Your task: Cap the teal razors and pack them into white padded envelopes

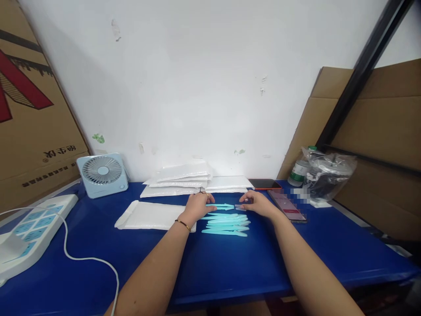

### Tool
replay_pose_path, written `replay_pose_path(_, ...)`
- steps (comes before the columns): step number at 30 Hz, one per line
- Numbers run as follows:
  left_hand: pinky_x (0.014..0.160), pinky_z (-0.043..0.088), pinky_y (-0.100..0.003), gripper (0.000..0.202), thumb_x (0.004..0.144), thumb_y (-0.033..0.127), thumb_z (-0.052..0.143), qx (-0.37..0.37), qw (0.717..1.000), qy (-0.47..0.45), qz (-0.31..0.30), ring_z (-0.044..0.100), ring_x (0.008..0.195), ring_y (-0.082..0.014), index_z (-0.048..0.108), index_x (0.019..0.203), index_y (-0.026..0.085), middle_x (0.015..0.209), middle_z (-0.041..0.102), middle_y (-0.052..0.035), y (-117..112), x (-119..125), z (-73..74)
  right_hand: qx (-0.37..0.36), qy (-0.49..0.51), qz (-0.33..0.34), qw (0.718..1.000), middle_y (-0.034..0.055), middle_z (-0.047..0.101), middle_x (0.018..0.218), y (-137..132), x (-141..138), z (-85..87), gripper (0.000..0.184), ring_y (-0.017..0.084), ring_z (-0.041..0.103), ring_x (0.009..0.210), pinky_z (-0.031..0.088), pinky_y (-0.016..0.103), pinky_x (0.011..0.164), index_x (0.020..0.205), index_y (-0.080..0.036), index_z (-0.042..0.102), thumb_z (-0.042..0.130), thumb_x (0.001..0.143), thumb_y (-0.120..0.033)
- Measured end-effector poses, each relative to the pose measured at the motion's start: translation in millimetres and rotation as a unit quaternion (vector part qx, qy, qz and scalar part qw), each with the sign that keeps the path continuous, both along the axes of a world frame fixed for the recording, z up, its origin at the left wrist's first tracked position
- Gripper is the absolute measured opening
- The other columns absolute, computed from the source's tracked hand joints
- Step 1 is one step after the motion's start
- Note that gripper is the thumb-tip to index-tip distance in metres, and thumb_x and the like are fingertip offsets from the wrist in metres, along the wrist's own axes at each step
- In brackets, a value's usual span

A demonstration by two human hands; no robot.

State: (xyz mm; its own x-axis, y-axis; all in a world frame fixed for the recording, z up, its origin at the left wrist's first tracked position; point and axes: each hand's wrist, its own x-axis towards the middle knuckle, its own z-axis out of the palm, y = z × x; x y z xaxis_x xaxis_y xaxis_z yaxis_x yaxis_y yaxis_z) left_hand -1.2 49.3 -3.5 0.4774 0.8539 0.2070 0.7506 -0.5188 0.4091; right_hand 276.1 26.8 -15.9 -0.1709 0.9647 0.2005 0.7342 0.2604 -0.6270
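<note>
Left hand (197, 205): near the frame's centre; fingers bent, thumb pointing right;
Right hand (259, 204): just right of centre; fingers curled leftward;
Left forearm (154, 267): rises rightward from the bottom edge;
Right forearm (305, 254): rises leftward from lower right

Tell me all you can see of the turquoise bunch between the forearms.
The turquoise bunch is several slender, plastic-looking sticks, too crowded to count surely, with paler right ends. They lie on the blue table, roughly side by side and left to right, some overlapping. The left hand is close by their left ends; whether it touches them is unclear.
</note>
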Motion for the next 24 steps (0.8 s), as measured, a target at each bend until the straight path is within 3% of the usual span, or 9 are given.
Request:
replay_pose_path(4, 0.073, 0.038, -0.023, 0.022, 0.069, 0.046, 0.066, -0.029, 0.996, 0.010, -0.087, 0.059, 0.079, -0.0139, 0.068, 0.079, 0.026, 0.082, 0.064, 0.0038, -5.7, 1.6, 1.5, -0.041, 0.008, 0.069, 0.997, 0.0027, 0.059, 0.078, -5.7, -12.8, 2.6, 0.024, 0.015, 0.053, 0.069, 0.040, 0.025, 0.063, 0.075, -0.018, 0.072, 0.069, 0.067, -0.040)
replay_pose_path(9, 0.071, 0.036, -0.024, 0.017, 0.070, 0.040, 0.065, -0.037, 0.995, 0.030, -0.092, 0.059, 0.073, -0.0130, 0.068, 0.074, 0.024, 0.077, 0.067, 0.0034, -7.3, 5.0, -3.7, -0.080, 0.009, 0.115, 0.990, 0.0021, 0.058, 0.078, -9.4, -26.5, 0.3, 0.025, 0.013, 0.051, 0.065, 0.040, 0.024, 0.059, 0.073, -0.017, 0.070, 0.070, 0.066, -0.041)
replay_pose_path(14, 0.073, 0.036, -0.026, 0.014, 0.075, 0.036, 0.061, -0.019, 0.997, 0.022, -0.076, 0.059, 0.071, -0.0137, 0.067, 0.072, 0.024, 0.074, 0.068, 0.0035, -4.1, 5.2, -3.1, -0.061, 0.050, 0.095, 0.992, 0.0022, 0.059, 0.074, -7.9, -21.2, 1.5, 0.025, 0.013, 0.052, 0.066, 0.041, 0.024, 0.059, 0.074, -0.016, 0.066, 0.068, 0.069, -0.040)
replay_pose_path(20, 0.084, 0.036, -0.031, 0.015, 0.077, 0.035, 0.059, 0.000, 0.999, 0.029, 0.014, 0.060, 0.082, -0.0172, 0.068, 0.075, 0.024, 0.083, 0.069, 0.0009, 0.7, -0.8, 2.5, -0.008, 0.024, 0.001, 1.000, 0.0031, 0.061, 0.073, -3.4, 0.7, 2.1, 0.023, 0.015, 0.053, 0.066, 0.040, 0.025, 0.059, 0.072, -0.016, 0.067, 0.069, 0.066, -0.038)
replay_pose_path(24, 0.084, 0.037, -0.030, 0.021, 0.074, 0.040, 0.062, 0.010, 1.000, 0.013, 0.000, 0.059, 0.090, -0.0182, 0.068, 0.089, 0.025, 0.093, 0.067, -0.0002, -1.4, 0.4, 1.7, -0.006, -0.004, -0.001, 1.000, 0.0020, 0.061, 0.073, -6.9, 2.5, 5.0, 0.024, 0.014, 0.051, 0.063, 0.038, 0.024, 0.057, 0.075, -0.017, 0.068, 0.071, 0.064, -0.038)
